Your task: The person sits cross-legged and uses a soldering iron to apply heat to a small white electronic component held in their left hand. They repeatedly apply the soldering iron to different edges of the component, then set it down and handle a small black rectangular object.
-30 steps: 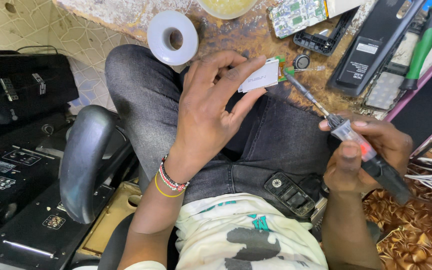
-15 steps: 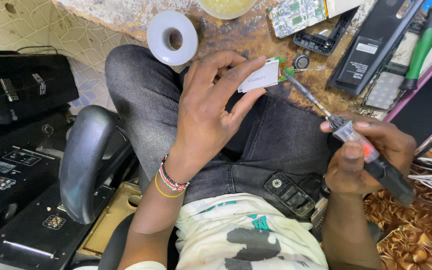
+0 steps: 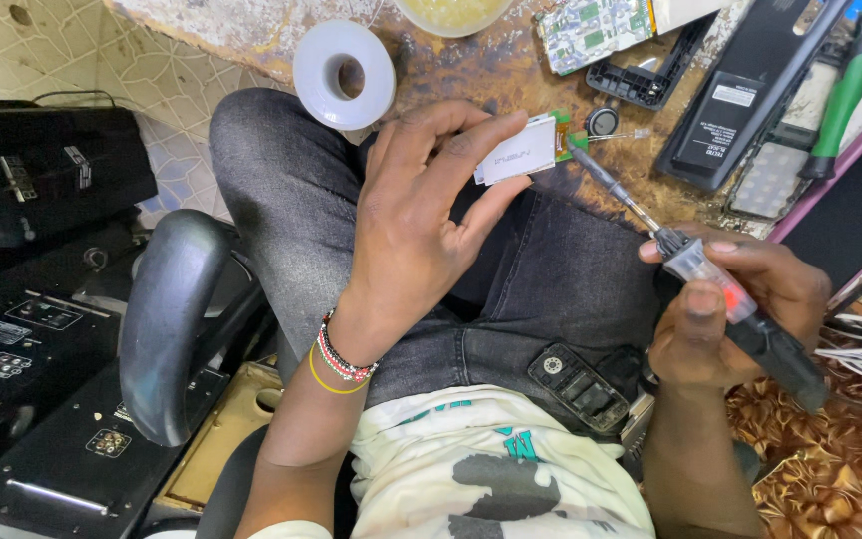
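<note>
Left hand (image 3: pixel 421 215): raised over the lap at the desk's near edge, fingertips pinching a small white module (image 3: pixel 516 152) with a green board tab.
Right hand (image 3: pixel 725 314): closed around a soldering iron (image 3: pixel 695 265), red lamp lit, tip touching the tab.
Change since a second ago: almost none; both hands hold the same pose, so the tip is dwelling on one joint.
Desk (image 3: pixel 511 75): white tape roll (image 3: pixel 343 75) at the near edge; black handset (image 3: pixel 740 105), green-handled screwdriver (image 3: pixel 845 90), circuit board (image 3: pixel 591 25) further in.
</note>
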